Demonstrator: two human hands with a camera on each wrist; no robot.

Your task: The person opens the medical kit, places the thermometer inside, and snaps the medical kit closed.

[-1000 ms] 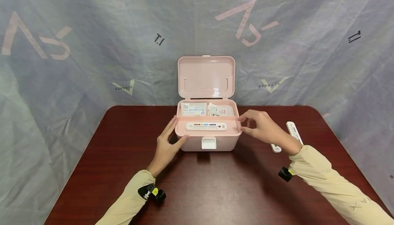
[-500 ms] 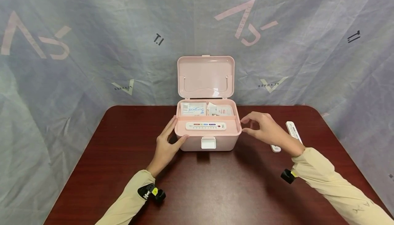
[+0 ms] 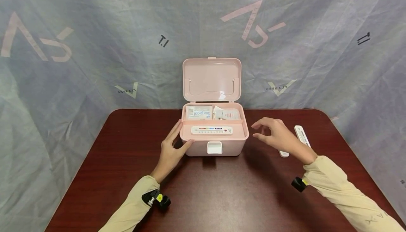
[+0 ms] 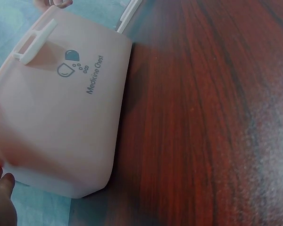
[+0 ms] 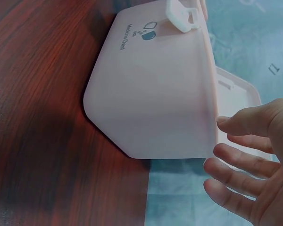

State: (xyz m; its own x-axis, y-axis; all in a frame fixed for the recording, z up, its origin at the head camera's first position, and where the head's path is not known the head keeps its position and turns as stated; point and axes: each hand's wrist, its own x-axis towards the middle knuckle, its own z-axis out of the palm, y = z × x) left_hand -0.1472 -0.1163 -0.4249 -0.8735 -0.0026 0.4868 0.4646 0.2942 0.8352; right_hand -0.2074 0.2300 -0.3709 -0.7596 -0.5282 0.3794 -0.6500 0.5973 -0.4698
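Observation:
A pink medicine chest (image 3: 212, 147) stands on the table with its lid (image 3: 211, 78) raised at the back. A white strip thermometer (image 3: 211, 130) lies flat in its front tray, scale upwards. My left hand (image 3: 169, 154) rests on the chest's left side, fingers along the side and thumb at the front left corner. In the head view my right hand (image 3: 277, 135) is just off the right side, its fingers loosely bent with nothing between them. The right wrist view shows the chest's front (image 5: 155, 84) and my spread fingers (image 5: 236, 160) by the rim.
Behind the divider in the chest sit a packet marked Surgical (image 3: 199, 112) and another white packet (image 3: 226, 114). Two more white strips lie right of the chest, one (image 3: 302, 135) partly behind my right wrist, one (image 3: 284, 153) below it. Grey cloth (image 3: 203, 24) hangs behind the dark red table (image 3: 215, 196).
My right hand has drawn away from the chest's right rim and moved a little to the right. My left hand, the chest and the thermometer stay in place.

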